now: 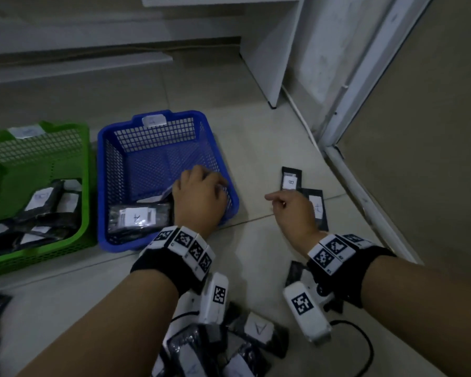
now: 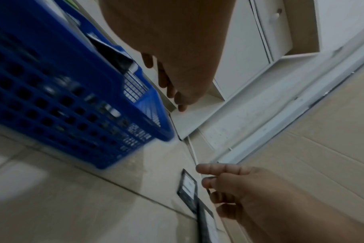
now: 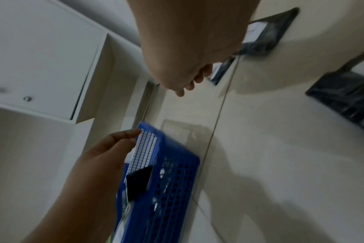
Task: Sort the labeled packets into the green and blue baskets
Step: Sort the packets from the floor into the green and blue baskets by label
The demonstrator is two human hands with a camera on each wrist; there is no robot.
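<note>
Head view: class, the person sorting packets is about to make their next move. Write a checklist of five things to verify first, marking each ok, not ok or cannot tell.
1. Left hand free of packets: ok; its fingers hang loose over the blue basket.
2. Right hand empty: ok; it hovers over the floor packets, gripping none.
3. Far floor packet label readable: ok; it reads B.
4. Near floor packet label readable: cannot tell; the right hand partly covers it.
5. Room in the green basket: ok; packets lie only at its near end.
</note>
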